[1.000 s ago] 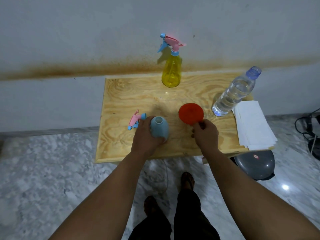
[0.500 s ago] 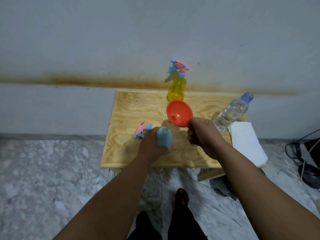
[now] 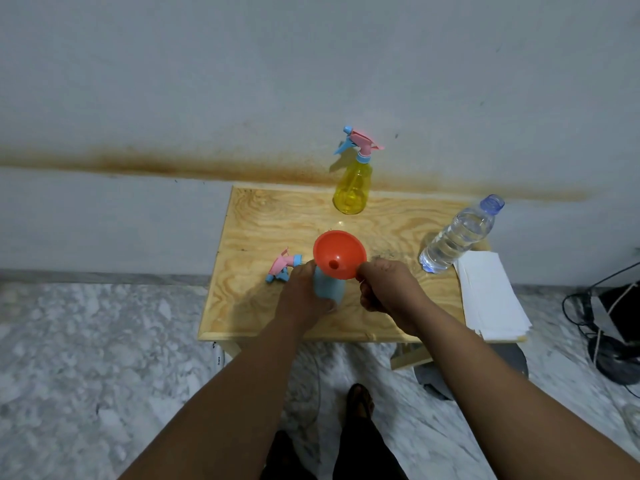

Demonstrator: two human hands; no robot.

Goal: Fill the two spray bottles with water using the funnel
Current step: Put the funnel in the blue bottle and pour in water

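A blue spray bottle (image 3: 329, 289) without its head stands near the front of the wooden table (image 3: 270, 216), and my left hand (image 3: 304, 296) grips its body. An orange funnel (image 3: 339, 254) sits over the bottle's neck, mouth up; my right hand (image 3: 388, 289) pinches its rim on the right side. The bottle's pink and blue spray head (image 3: 282, 266) lies on the table just left of my left hand. A yellow spray bottle (image 3: 353, 185) with its head on stands at the back edge. A clear water bottle (image 3: 457, 237) without a cap stands at the right.
A stack of white paper (image 3: 488, 296) lies on the table's right front corner. The table stands against a grey wall. A grey round object (image 3: 512, 362) and black cables (image 3: 602, 327) sit on the marble floor to the right. My feet are below the table's front edge.
My right hand lifted the funnel off the table, turned it mouth up and brought it left onto the blue bottle's neck. My left hand kept hold of the bottle.
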